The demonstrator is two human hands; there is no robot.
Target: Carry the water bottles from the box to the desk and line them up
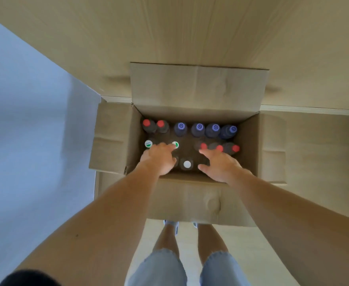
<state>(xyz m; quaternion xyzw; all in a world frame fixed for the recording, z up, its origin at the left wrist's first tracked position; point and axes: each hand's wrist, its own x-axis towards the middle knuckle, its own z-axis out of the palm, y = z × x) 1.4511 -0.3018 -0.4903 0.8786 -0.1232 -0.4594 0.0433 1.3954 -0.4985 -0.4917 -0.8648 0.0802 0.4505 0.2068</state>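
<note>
An open cardboard box [190,195] stands on the floor in front of me with several upright water bottles inside. Red-capped bottles [146,122] and blue-capped bottles [198,126] fill the far row. More red caps [235,148] sit at the right, green-and-white caps [148,143] at the left, and one white cap [187,164] near the front. My left hand [159,159] reaches into the box, its fingertips at a green-and-white cap [175,144]. My right hand [219,164] hovers with spread fingers beside a red cap [203,145]. Neither hand holds a bottle.
The box's flaps [198,85] are folded outward; the far one leans on a light wooden panel [190,27]. A white wall [25,120] is on the left. More cardboard [313,157] lies to the right. My legs stand on pale floor behind the box.
</note>
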